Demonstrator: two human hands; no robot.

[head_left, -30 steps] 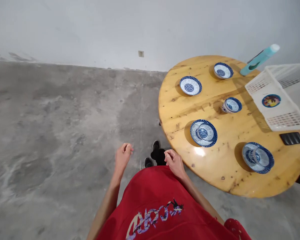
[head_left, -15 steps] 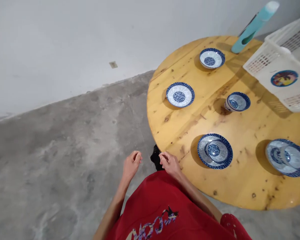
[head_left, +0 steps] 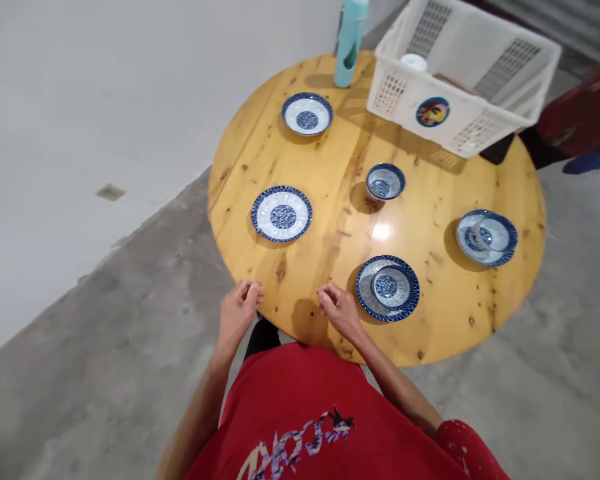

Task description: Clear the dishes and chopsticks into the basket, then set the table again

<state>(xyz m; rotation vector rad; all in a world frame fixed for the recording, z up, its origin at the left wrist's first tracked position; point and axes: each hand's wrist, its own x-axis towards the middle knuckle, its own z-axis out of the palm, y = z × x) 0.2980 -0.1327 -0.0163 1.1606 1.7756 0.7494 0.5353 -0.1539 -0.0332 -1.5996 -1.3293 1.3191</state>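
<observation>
My left hand point(head_left: 239, 307) is just over the near left edge of the round wooden table point(head_left: 330, 213), fingers curled together with nothing in them. To its right, my right hand point(head_left: 341, 309) hovers above the near edge, also loosely closed and holding nothing. Right beside it is a blue-rimmed plate point(head_left: 364, 295) with a small bowl point(head_left: 391, 288) on it. Beyond my left hand lies a flat blue-and-white plate point(head_left: 282, 215). A deeper dish point(head_left: 307, 117) sits farther back, and a single bowl point(head_left: 385, 181) stands near the middle.
Another dish point(head_left: 509, 235) with a smaller bowl in it is at the right. At the back stand a white plastic basket point(head_left: 405, 107) holding a white roll point(head_left: 414, 62), and a light-blue cylindrical object point(head_left: 350, 43). A dark flat object point(head_left: 497, 148) lies by the basket.
My view has swung right, so the table and dishes appear farther left and more of the basket shows. My hands have come over the table's near edge, still loosely closed.
</observation>
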